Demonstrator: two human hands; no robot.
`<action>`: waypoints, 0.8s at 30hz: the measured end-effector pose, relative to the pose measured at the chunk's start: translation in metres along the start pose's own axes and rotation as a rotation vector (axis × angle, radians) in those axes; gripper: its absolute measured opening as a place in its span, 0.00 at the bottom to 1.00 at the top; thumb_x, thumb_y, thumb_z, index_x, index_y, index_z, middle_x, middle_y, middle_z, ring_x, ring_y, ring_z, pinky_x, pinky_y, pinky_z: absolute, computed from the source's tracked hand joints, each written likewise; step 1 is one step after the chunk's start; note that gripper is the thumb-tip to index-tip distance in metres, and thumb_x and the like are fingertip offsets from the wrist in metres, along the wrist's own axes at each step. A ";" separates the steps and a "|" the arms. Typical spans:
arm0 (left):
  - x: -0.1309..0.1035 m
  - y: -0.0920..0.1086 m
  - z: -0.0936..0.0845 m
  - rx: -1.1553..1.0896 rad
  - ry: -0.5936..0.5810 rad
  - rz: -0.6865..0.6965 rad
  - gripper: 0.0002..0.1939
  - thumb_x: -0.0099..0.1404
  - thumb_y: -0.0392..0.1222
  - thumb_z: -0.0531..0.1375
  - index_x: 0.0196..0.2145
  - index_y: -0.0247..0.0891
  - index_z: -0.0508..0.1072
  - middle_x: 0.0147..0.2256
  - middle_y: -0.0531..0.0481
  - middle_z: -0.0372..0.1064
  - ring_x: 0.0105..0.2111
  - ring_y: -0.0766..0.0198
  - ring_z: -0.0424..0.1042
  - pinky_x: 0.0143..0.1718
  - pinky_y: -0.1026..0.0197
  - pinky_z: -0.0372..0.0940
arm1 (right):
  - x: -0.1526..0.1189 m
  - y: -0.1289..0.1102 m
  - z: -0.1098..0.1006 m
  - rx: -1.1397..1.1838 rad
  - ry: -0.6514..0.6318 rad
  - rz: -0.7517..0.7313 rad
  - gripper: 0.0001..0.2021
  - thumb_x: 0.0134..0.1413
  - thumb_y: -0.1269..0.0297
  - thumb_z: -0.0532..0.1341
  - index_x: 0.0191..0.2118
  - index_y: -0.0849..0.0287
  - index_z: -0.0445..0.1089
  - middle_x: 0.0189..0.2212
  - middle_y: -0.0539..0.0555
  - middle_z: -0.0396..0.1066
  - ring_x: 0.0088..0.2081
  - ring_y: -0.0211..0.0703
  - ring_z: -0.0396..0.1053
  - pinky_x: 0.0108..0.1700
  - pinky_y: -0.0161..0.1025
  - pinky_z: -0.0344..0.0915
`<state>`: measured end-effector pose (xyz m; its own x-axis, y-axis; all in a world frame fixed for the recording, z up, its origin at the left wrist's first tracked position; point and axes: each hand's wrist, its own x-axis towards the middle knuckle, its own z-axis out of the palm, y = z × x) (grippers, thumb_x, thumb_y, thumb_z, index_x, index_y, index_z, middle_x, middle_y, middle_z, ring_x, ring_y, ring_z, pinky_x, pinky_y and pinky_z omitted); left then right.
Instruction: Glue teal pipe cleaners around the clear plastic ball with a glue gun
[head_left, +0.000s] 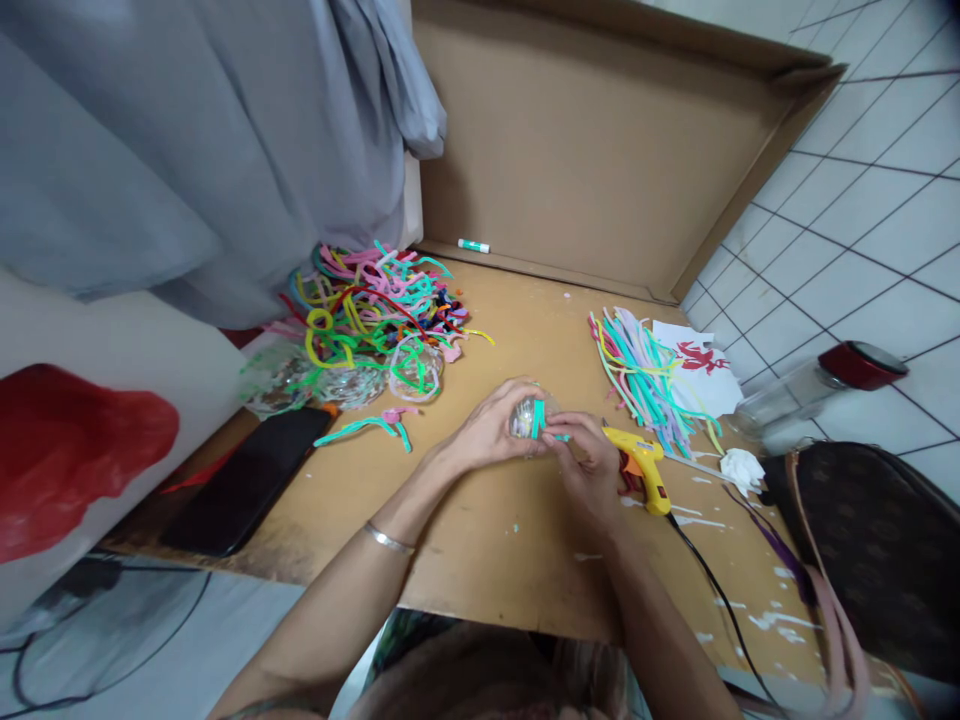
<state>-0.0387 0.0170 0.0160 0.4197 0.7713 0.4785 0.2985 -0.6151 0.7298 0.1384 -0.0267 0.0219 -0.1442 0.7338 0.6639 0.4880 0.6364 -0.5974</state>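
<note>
My left hand (491, 428) is wrapped round a small clear rounded plastic piece (521, 420), held just above the table in front of me. A teal pipe cleaner strip (538, 418) lies across its right side. The fingers of my right hand (589, 465) pinch at the strip's edge; the fingertips partly cover what they grip. Just right of that hand, a yellow hot glue gun (637, 462) rests on the table with its black cord running toward me. Bent teal and pink pipe cleaners (371, 428) lie to the left of my left hand.
A tangled heap of coloured pipe cleaners (375, 300) is at the back left, with clear plastic pieces (349, 380) before it. A black phone (247, 480) lies front left. At right are a pipe cleaner bundle (645, 375), a glass bottle (795, 390) and a brown bag (877, 540).
</note>
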 end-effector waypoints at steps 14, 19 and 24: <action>0.000 0.001 -0.001 0.009 0.012 0.013 0.32 0.50 0.48 0.70 0.50 0.38 0.66 0.57 0.36 0.58 0.60 0.48 0.58 0.58 0.47 0.58 | -0.002 0.003 0.001 -0.082 -0.022 -0.043 0.06 0.57 0.66 0.59 0.37 0.51 0.74 0.37 0.52 0.72 0.41 0.43 0.70 0.43 0.44 0.68; 0.000 0.002 -0.004 0.077 0.012 0.036 0.32 0.50 0.52 0.70 0.51 0.41 0.67 0.57 0.39 0.58 0.58 0.49 0.60 0.58 0.47 0.59 | -0.001 0.005 0.001 -0.090 -0.009 -0.036 0.06 0.57 0.66 0.58 0.36 0.52 0.74 0.37 0.52 0.72 0.41 0.42 0.70 0.43 0.43 0.68; 0.000 0.003 -0.004 0.102 -0.030 0.087 0.41 0.49 0.54 0.70 0.56 0.41 0.61 0.56 0.38 0.60 0.58 0.50 0.61 0.59 0.46 0.59 | -0.002 0.008 0.003 -0.083 0.004 -0.009 0.05 0.57 0.66 0.59 0.35 0.52 0.73 0.37 0.52 0.72 0.41 0.42 0.70 0.44 0.43 0.68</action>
<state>-0.0409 0.0156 0.0203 0.4730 0.7099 0.5219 0.3444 -0.6942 0.6320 0.1402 -0.0220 0.0147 -0.1453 0.7270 0.6711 0.5568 0.6208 -0.5519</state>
